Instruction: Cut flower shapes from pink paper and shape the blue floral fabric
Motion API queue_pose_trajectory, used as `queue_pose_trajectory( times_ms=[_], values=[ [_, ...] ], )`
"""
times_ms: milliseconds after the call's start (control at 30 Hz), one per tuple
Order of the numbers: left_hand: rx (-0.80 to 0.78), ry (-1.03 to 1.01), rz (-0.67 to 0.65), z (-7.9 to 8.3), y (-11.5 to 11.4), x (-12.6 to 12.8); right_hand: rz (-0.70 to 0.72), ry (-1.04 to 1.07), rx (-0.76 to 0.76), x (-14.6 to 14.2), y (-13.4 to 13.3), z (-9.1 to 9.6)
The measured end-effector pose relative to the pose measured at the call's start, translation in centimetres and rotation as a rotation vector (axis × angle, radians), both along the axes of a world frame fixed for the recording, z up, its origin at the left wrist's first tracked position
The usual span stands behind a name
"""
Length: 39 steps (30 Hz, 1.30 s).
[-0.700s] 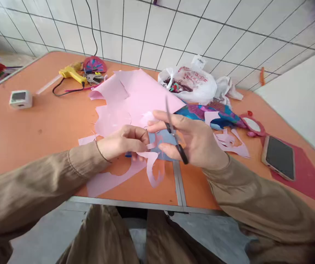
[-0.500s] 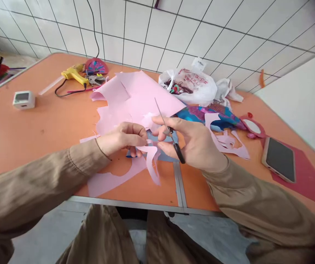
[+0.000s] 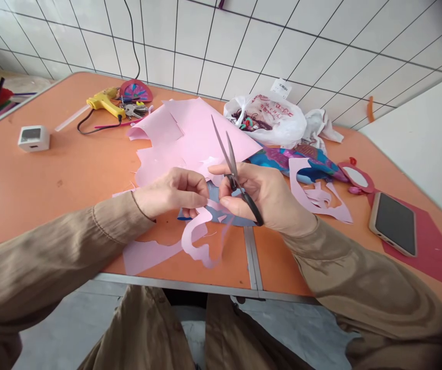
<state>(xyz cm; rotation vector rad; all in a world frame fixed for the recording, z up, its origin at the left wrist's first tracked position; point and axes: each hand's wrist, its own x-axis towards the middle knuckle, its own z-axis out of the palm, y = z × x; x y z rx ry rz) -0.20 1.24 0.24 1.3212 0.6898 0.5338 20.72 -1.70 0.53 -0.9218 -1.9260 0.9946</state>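
Observation:
My left hand (image 3: 178, 192) pinches a thin pink strip (image 3: 196, 239) that hangs in a wavy curl below the fingers. My right hand (image 3: 261, 198) holds a pair of scissors (image 3: 232, 159) by its black handles, blades parted and pointing up and away. The thumb of that hand seems to touch the strip's other end. Beneath both hands lies a blue sheet (image 3: 236, 221), partly covered. Behind them spreads a large pink sheet (image 3: 194, 131) with cut edges. A pink offcut (image 3: 147, 256) rests under the curl near the table's front edge.
On the orange table (image 3: 70, 180) are a white box-shaped device (image 3: 34, 139), a yellow glue gun (image 3: 106, 104) and keys. A white plastic bag (image 3: 278, 121) sits against the tiled wall. To the right lie pink scraps (image 3: 317, 200), a phone (image 3: 394, 223) and a red sheet (image 3: 437, 246).
The scissors have turned, and their blades now show apart. The hanging strip has swung left and curls more widely. Both hands stay in nearly the same place.

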Motion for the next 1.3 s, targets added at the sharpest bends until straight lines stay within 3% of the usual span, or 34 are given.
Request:
queue_pose_trajectory(
  times_ms=[267, 367, 433, 567, 700, 933, 1300],
  values=[
    [-0.172, -0.109, 0.151, -0.1, -0.4, 0.2, -0.072, 0.008, 0.032, 0.0, 0.0, 0.0],
    [-0.273, -0.142, 0.186, -0.3, -0.4, 0.2, -0.197, 0.013, 0.197, 1.2, -0.6, 1.0],
    [-0.319, -0.158, 0.223, -0.4, -0.4, 0.1, -0.176, 0.016, 0.195, 2.5, -1.2, 2.2],
    [-0.388, -0.214, 0.252, -0.5, -0.4, 0.1, 0.064, -0.037, 0.011, 5.0, -1.4, 4.1],
    [-0.436, -0.253, 0.256, -0.5, -0.5, 0.1, 0.314, -0.093, -0.183, 6.5, -0.5, 3.3],
    [-0.490, -0.283, 0.246, -0.4, -0.6, 0.2, 0.311, -0.275, -0.701, 7.1, -0.2, 1.0],
    [-0.445, -0.309, 0.173, 0.0, -0.9, 0.2, 0.355, -0.292, -0.855, 7.1, -0.1, 0.5]
  ],
)
